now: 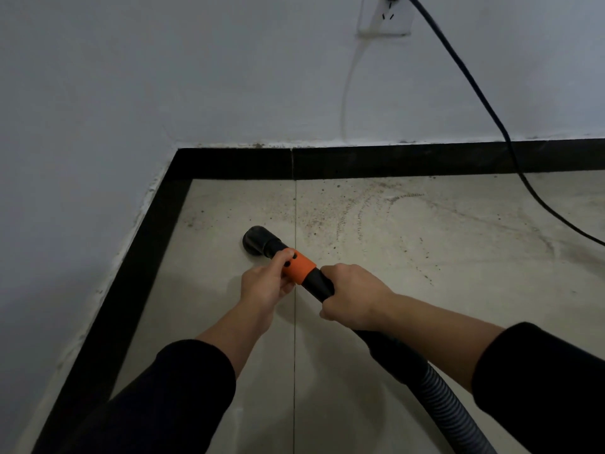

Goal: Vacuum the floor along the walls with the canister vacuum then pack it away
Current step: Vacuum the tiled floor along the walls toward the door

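Big white painted wall (229,77) at the back and down the left side. Below it, pale grey tiled floor (425,257), edged by a black skirting strip (393,158) along both walls. Long black ribbed vacuum hose (442,407) coming up from the bottom right, ending in a stiff black tube (319,283). Thin dark power cord (474,90) hanging from a white wall socket (386,18) at the top, trailing off over the floor to the right. 2 bare hands on the tube: right hand (353,296) behind, grip wrapped tight round the black tube; left hand (265,286) in front, grip pinching a short orange plastic collar (299,267). Round black nozzle (258,239) at the tip, low at the floor near the corner, close to the left skirting but apart from it. Small dark dirt specks (327,217) scattered just beyond.
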